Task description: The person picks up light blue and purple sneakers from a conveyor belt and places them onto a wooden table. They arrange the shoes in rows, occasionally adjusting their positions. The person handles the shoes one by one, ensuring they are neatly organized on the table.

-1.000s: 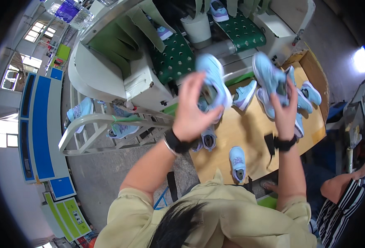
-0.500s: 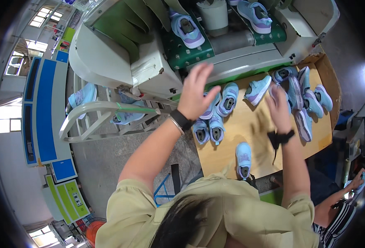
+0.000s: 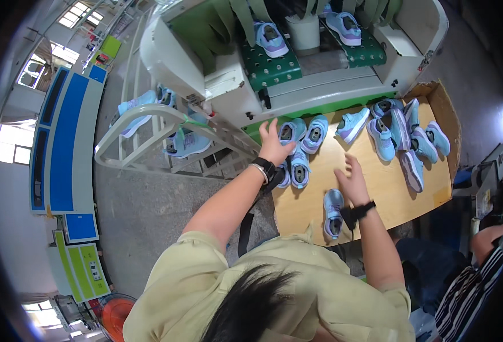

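Fingers spread, my left hand is at the left edge of a group of light blue and lilac sneakers; I cannot tell whether it touches them. It holds nothing. My right hand is also open, with nothing in its fingers, over the wooden board. Just left of it a single sneaker lies near the board's front edge, its opening toward me. Farther off on the right lie several more sneakers, some on their sides, and one sneaker sits between the groups.
Beyond the board stands a machine with green belts carrying sneakers under hanging flaps. At left, a metal rack holds more sneakers. A cardboard wall edges the board. At the right, a person in a striped top is close by.
My right hand has moved left and nearer to me, from the right-hand sneakers to beside the single one. My left hand has come down toward the left group. The whole view has shifted slightly.
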A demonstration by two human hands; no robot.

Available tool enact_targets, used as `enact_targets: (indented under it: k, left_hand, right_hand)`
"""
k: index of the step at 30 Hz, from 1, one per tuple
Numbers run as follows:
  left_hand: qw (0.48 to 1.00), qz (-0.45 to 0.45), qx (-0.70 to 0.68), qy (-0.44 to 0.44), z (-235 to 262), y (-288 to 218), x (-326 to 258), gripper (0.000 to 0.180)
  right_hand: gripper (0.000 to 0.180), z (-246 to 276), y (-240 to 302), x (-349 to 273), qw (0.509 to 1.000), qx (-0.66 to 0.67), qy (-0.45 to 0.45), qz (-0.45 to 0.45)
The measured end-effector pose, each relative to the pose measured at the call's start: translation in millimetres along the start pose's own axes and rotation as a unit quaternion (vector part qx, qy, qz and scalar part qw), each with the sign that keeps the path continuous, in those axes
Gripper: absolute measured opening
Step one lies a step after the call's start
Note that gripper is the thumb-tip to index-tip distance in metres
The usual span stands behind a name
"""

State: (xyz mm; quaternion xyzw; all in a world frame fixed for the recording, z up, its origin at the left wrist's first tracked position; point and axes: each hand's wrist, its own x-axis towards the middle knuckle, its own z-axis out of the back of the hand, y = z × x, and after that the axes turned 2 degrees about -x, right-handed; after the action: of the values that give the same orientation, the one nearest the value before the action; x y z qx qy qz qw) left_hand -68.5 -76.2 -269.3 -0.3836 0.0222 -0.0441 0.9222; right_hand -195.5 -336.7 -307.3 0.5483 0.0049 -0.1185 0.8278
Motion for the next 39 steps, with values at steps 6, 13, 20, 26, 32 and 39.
enact_targets:
  k: [6,13,20,26,32,39]
  left_hand:
    - [0.998,-0.016,-0.02,0.059,29.7,18.6,-15.2,0.095]
    - [0.989,0.021,-0.091,0.113,22.7,25.9,-11.3,0.092]
    - [0.976,0.042,-0.201,0.079,-34.7,25.3,35.6,0.074]
    - [0.922,-0.057,-0.381,0.019,24.9,-85.2,22.7,0.053]
    - [0.931,-0.143,-0.26,-0.212,65.7,-121.9,121.1,0.05]
    - [0.925,-0.184,-0.218,-0.251,71.1,-109.6,119.9,0.059]
  right_hand:
    - [0.113,-82.8,11.0,116.1,0.997,0.015,0.008,-0.069]
    - [0.084,-54.3,8.5,99.9,0.961,0.217,0.022,-0.171]
    - [0.068,58.6,88.8,61.9,0.962,0.237,-0.015,-0.137]
    - [0.066,122.9,188.1,131.7,0.97,0.103,-0.148,0.165]
    - [0.062,99.1,167.9,241.4,0.95,-0.107,-0.212,0.203]
    - [0.063,62.0,154.6,174.8,0.898,-0.133,-0.242,0.342]
